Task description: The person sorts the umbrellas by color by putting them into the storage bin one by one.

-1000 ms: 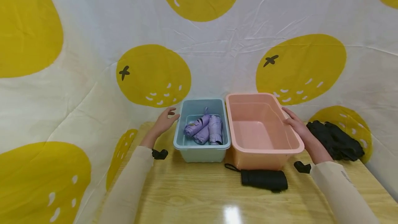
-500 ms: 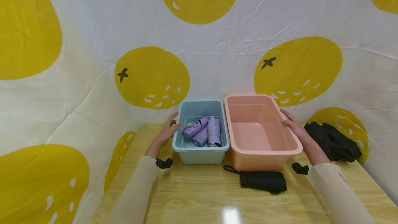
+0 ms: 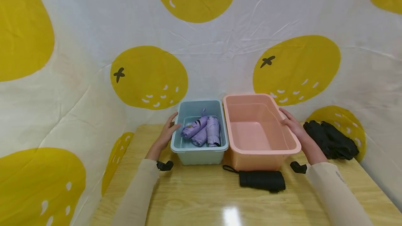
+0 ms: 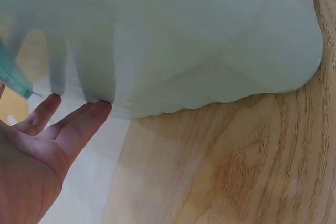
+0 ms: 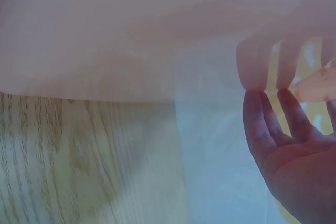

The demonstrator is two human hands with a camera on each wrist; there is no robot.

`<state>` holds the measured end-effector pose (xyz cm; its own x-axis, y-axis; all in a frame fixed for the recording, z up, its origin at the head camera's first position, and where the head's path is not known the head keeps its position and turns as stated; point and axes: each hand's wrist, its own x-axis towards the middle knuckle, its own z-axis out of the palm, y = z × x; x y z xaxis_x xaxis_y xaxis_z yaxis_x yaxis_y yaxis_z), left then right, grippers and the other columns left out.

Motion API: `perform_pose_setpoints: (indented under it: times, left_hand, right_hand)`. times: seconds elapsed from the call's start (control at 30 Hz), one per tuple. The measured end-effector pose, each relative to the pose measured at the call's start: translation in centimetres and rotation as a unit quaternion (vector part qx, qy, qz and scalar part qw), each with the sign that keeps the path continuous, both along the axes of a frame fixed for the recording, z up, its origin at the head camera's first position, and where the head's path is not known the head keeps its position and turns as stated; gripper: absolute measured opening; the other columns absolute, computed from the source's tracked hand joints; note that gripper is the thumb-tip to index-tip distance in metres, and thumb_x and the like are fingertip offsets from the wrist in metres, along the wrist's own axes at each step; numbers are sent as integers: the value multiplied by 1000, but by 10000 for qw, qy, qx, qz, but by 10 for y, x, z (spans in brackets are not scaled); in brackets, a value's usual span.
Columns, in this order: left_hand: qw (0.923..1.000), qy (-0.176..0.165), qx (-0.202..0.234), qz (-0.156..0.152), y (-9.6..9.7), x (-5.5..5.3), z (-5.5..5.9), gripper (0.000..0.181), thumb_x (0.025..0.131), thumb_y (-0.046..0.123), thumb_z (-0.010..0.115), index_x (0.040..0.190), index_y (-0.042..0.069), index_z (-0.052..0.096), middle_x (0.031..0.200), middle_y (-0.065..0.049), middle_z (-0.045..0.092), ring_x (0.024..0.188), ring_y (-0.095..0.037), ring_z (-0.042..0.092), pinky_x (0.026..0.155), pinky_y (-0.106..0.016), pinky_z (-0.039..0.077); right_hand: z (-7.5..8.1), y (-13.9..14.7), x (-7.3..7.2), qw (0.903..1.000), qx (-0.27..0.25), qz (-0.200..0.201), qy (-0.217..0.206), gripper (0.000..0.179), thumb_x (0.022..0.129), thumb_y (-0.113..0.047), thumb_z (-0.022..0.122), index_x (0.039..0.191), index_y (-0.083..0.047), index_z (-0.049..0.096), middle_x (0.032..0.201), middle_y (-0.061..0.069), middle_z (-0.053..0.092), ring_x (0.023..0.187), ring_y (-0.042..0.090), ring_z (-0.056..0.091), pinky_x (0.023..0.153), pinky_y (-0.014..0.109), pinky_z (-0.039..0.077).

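Side by side on the table stand a light blue plastic basin (image 3: 200,158) and a larger pink basin (image 3: 255,158). Several rolled purple folding umbrellas (image 3: 213,130) lie inside the blue one. My left hand (image 3: 164,136) rests against the blue basin's left side, its fingertips touching the outer wall in the left wrist view and its thumb near the rim. At the pink basin's right side, my right hand (image 3: 295,128) touches the outer wall with extended fingers (image 5: 255,116), thumb by the rim. Nothing shows inside the pink basin.
A black folding umbrella (image 3: 262,180) with a wrist loop lies right in front of the pink basin. Crumpled black fabric (image 3: 331,140) sits at the table's right side. Behind the wooden table (image 3: 188,198) hangs a white cloth (image 3: 216,62) with yellow fruit prints.
My left hand has come in from beside the blue basin to touch its left wall. My right hand stays at the pink basin. The whole head view has shifted slightly.
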<state>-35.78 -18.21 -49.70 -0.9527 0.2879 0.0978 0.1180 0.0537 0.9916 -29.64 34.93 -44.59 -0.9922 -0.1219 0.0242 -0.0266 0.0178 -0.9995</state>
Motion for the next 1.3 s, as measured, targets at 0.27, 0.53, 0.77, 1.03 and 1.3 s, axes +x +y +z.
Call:
perform_pose_setpoints:
  times: [0.27,0.53,0.77,1.03,1.3]
  left_hand:
    - [9998,-45,-44,-193,3,8,8,63,103,17,46,156,16,13,145,-32,30,128,-49,37,98,-60,38]
    - [9995,41,-39,-307,11,12,26,61,103,10,41,156,10,10,143,-34,33,122,-44,44,97,-61,38]
    - [9992,-147,94,-362,9,7,24,63,103,16,45,156,15,12,144,-33,31,127,-52,38,98,-62,36]
    - [9976,-419,-77,-551,-4,-4,28,68,102,21,52,156,19,12,149,-30,26,128,-55,36,91,-66,40]
    - [9958,-494,-722,-253,-7,-14,10,66,101,35,52,155,31,15,152,-25,27,123,-50,45,77,-54,53]
  right_hand:
    - [5,2,12,9901,1374,-257,147,66,104,-22,47,157,-12,10,142,28,34,100,18,62,78,30,54]
    - [27,11,19,9519,3012,-291,473,67,100,-36,54,155,-13,24,145,31,33,118,49,48,88,57,47]
    - [70,2,43,9188,3780,-598,964,62,101,-39,50,149,-4,34,145,28,37,122,49,43,91,65,39]
    - [113,-34,103,8625,4016,-637,3012,39,93,-10,66,131,-13,61,121,8,63,100,22,60,82,25,48]
    - [110,-84,150,7850,3927,517,4764,32,85,-12,74,117,-19,69,112,-5,66,98,9,63,79,14,46]
